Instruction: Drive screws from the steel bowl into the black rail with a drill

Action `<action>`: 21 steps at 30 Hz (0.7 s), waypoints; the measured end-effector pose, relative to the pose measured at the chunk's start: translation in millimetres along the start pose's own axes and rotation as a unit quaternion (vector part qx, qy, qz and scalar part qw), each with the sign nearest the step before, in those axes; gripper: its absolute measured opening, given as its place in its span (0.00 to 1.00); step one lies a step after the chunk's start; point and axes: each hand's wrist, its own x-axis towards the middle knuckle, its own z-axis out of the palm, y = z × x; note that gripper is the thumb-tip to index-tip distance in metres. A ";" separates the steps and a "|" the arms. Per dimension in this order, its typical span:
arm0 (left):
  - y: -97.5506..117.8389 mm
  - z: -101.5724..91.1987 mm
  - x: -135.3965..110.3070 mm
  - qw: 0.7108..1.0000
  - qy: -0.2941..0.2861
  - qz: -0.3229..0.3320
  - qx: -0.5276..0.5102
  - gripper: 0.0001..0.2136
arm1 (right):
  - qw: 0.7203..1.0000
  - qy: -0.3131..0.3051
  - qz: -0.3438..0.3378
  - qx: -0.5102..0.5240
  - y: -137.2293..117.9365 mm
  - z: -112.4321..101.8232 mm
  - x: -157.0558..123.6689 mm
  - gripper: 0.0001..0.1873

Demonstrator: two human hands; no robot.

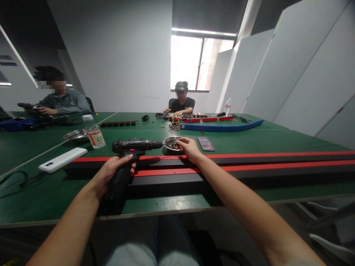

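My left hand (pixel 118 168) is wrapped round the grip of a black cordless drill (pixel 133 145), which points to the right. A thin bit sticks out from its chuck. At the tip of that bit, the fingers of my right hand (pixel 187 147) are pinched together; whatever sits between them is too small to make out. Just behind the bit stands a small metal bowl (pixel 168 140) with small pieces in it. Under both hands lie two long black bars with red tops, a rear bar (pixel 233 156) and a front bar (pixel 233 168).
A white power bank (pixel 63 159) with a cable, a plastic bottle (pixel 95 136) and a metal dish (pixel 74 135) lie left. A phone (pixel 205 144) rests right of the bowl. Farther back are a blue strip (pixel 222 128) and wires (pixel 174 120). Two people sit across the green table (pixel 277 142).
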 end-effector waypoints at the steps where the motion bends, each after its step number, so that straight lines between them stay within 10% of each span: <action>1: 0.6 0.6 -0.8 1.000 -0.001 0.000 -0.001 0.06 | 1.000 0.000 0.000 -0.002 -0.4 0.1 -0.1 0.18; 21: -1.4 -1.2 -1.1 1.000 -0.003 0.005 -0.017 0.06 | 1.000 0.000 0.004 0.021 -1.8 1.7 -0.9 0.16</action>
